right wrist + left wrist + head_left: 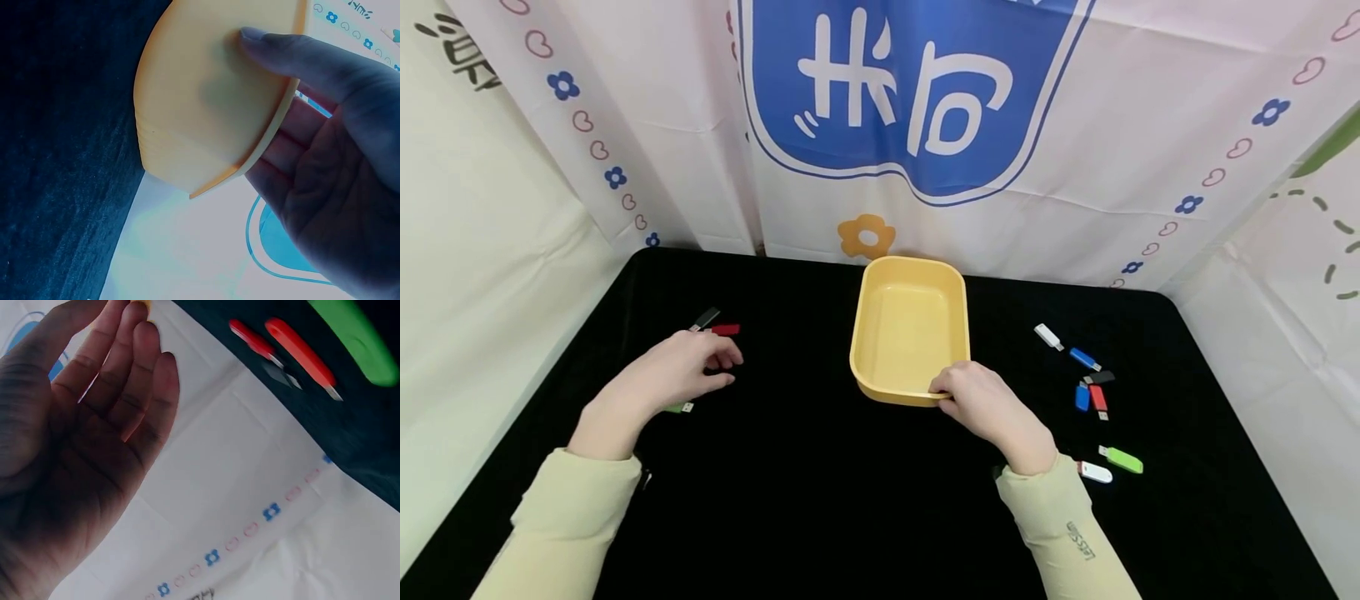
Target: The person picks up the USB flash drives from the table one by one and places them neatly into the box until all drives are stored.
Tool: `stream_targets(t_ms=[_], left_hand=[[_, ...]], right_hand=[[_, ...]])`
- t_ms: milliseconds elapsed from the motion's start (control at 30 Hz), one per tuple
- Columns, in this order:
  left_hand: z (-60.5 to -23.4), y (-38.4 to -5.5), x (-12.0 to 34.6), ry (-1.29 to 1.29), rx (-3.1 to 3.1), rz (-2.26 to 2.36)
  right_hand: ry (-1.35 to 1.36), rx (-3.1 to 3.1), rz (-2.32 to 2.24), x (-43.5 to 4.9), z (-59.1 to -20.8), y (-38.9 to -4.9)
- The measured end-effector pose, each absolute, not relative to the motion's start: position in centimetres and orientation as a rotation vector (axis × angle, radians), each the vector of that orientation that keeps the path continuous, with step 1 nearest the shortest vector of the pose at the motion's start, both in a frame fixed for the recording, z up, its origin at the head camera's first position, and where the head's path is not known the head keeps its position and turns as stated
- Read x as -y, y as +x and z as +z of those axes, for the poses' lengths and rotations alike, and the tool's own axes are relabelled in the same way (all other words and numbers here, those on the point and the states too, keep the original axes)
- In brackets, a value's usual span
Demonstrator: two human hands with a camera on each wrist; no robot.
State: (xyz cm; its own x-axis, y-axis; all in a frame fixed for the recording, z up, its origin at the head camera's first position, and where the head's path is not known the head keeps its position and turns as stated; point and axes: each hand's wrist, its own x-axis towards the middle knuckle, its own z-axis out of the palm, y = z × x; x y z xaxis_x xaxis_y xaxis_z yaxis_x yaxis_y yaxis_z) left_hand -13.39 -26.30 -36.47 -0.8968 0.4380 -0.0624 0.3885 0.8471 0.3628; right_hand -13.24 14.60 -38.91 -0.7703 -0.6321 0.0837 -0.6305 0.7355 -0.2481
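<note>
Fingers of your right hand [988, 406] are pinching the yellow tray [910, 333] by its near-right corner; steady it by pressing evenly. Your left hand [672, 371] is curving loosely, holding nothing. The tray is facing up, far across the table [820, 508], long axis running from you toward the curtain [692, 167].

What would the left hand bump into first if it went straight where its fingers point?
Probably the yellow tray; I can't tell how high the left hand is, so it might pass above.
</note>
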Motion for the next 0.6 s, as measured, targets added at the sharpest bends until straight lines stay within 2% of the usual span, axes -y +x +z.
stream_targets(t_ms=[267, 600], left_hand=[[-36.9, -13.4, 29.6, 0.616, -2.8, 0.449], [-37.5, -13.1, 31.2, 0.478, -2.679, 0.387]], right_hand=[[-1.058, -2.918, -0.416, -14.6, -38.8, -13.2], [-1.057, -2.913, -0.42, -14.6, -38.8, -13.3]])
